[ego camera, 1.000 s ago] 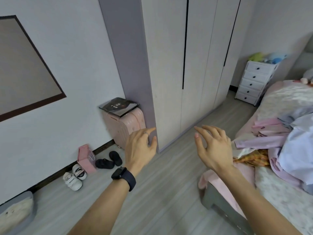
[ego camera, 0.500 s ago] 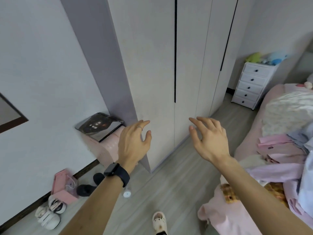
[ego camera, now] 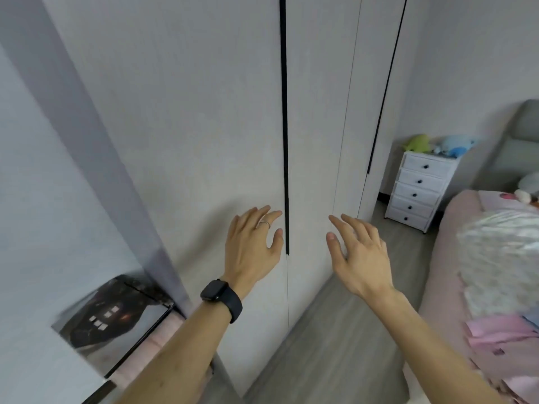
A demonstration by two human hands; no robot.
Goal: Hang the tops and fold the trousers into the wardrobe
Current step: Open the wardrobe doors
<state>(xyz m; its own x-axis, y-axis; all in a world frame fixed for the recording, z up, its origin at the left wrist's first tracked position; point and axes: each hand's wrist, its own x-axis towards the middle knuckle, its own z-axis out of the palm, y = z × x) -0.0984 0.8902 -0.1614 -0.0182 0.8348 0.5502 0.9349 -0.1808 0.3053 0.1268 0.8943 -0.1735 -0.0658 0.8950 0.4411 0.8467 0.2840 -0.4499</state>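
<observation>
pale grey laminate fills the view, and that's the wardrobe (ego camera: pixel 189 126), shut tight, with nothing put away in it as far as we can see. we're right at the start here: no top hung, no trousers folded, no hanger in sight. the clothes (ego camera: pixel 501 342) sit in a pink heap on the bed (ego camera: pixel 437 272) off to the right, well apart from both hands, and we can't tell tops from trousers in that pile.

our left hand (ego camera: pixel 252 249), watch (ego camera: pixel 221 298) on the wrist, is out with fingers spread and loosely bent, grasping nothing. its fingertips are just beside the black handle groove (ego camera: pixel 284 126) running down the wardrobe front. whether it touches the panel, we can't say. our right hand (ego camera: pixel 360 258) is empty too, fingers loose and fanned, in front of the next panel along. by our reading the step in hand is getting the wardrobe open. after that everything is left: fetch the garments, hang, fold, stow.

now the room. grey wood-look floor (ego camera: pixel 335 345) runs in a narrow lane between wardrobe and bed. at the far end stands a white chest of drawers (ego camera: pixel 420 188) with dark knobs, and soft toys (ego camera: pixel 417 142) in green and blue sit on top. a patterned quilt (ego camera: pixel 501 252) lies on the bed beyond the pink heap. down at the left, against the plain wall (ego camera: pixel 43 199), there's a pink suitcase (ego camera: pixel 157 342) with a glossy black item (ego camera: pixel 110 313) lying on it, too blurred to name.
</observation>
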